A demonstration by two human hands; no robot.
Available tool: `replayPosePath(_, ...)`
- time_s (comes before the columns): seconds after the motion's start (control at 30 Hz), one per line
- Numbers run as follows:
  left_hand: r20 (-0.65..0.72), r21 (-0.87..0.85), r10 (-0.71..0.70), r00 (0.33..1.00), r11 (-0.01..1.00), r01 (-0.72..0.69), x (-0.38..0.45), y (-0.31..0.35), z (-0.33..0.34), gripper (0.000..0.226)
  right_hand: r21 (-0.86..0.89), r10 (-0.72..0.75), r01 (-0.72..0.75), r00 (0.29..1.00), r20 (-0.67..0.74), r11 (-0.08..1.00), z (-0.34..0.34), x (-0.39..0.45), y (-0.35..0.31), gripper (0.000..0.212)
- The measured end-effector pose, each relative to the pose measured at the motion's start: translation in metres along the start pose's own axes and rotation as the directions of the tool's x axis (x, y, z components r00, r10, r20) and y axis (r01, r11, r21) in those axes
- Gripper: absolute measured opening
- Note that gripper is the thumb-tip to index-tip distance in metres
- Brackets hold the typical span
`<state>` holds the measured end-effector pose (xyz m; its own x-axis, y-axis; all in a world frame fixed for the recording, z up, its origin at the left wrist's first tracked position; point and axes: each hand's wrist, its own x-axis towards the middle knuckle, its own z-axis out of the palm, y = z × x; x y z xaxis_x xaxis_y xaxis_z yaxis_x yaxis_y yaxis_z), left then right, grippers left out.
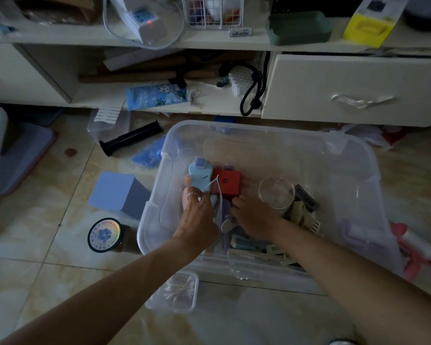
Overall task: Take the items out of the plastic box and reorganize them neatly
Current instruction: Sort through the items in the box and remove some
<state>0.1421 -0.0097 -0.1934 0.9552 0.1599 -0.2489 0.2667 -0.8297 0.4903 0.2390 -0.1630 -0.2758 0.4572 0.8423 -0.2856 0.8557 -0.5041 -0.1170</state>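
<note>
A large clear plastic box (346,155) sits on the tiled floor before me. Both my hands reach inside it. My left hand (197,215) grips a light blue bottle-shaped item (200,175) with a thin strap. My right hand (251,217) lies palm down with curled fingers on the pile, its fingertips at the near edge of a red box (228,181); what it holds is hidden. A clear glass cup (276,195), a grey comb-like piece (306,196), cream hair clips (301,215) and several small tubes (246,245) lie in the box.
On the floor left of the box are a lilac box (115,191), a round tin with a blue label (105,235), a black tube (131,140) and a blue bag (148,153). A small clear case of cotton swabs (177,292) lies near me. A white cabinet with a drawer (353,88) stands behind.
</note>
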Motion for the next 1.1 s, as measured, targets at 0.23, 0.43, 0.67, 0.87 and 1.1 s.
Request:
replayPosePath(0.23,0.024,0.042,-0.010,1.000,0.999,0.009,-0.002,0.006,-0.008,0.058,0.653,0.382,-0.517,0.854,0.354,0.553,-0.002,0.020,-0.007,0.027)
replayPosePath(0.43,-0.001,-0.036,-0.114,0.994,0.993,0.114,0.000,0.004,-0.004,0.066,0.818,0.415,-0.575,0.742,0.527,-0.010,-0.013,0.029,-0.021,0.043)
replayPosePath(0.67,0.023,-0.016,-0.002,1.000,1.000,0.003,0.003,0.001,-0.001,0.062,0.709,0.366,-0.669,0.617,0.697,-0.222,-0.030,0.035,-0.020,0.046)
replayPosePath(0.87,0.039,-0.002,0.022,0.999,1.000,-0.022,0.007,-0.006,0.008,0.078,0.660,0.381,-0.665,0.542,0.749,-0.350,-0.006,0.025,-0.024,0.021)
replayPosePath(1.1,0.088,-0.047,0.006,0.996,0.999,-0.002,0.008,-0.002,0.009,0.103,0.717,0.390,-0.682,0.705,0.592,0.145,-0.048,0.014,-0.004,0.008)
